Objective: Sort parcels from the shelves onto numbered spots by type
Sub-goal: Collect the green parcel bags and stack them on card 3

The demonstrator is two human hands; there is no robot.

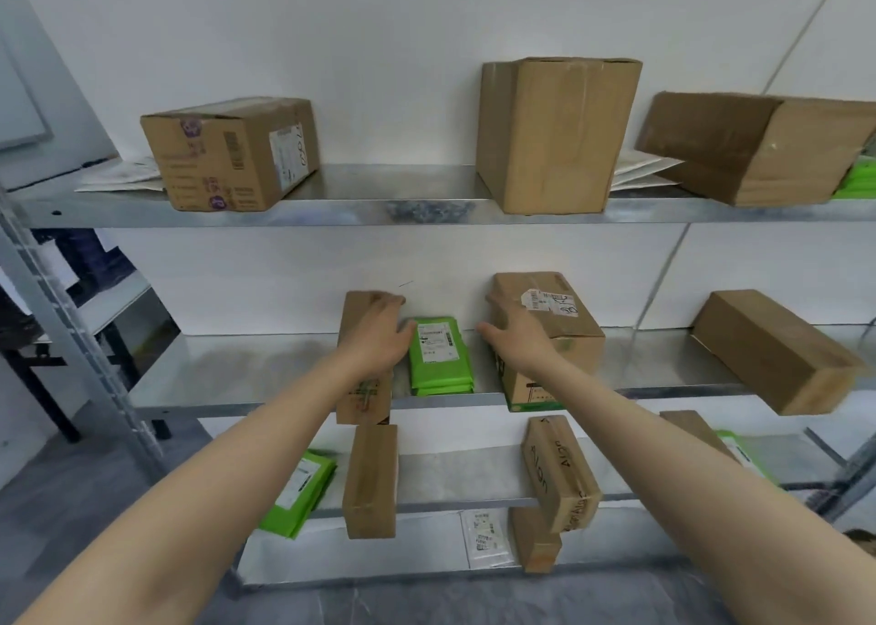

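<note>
Head view: left hand [379, 335] lies on the narrow brown box [362, 397], seemingly to steady or take it; whether it clasps cannot be told; right hand [516, 335], fingers spread and holding nothing, touches the labelled box [564, 330]; green mailers [441, 364] lie between both hands on the middle shelf [265, 368], ungripped.

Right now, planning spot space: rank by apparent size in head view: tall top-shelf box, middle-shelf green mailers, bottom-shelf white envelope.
tall box
green mailers
white envelope; distance makes the last two unsure
</note>
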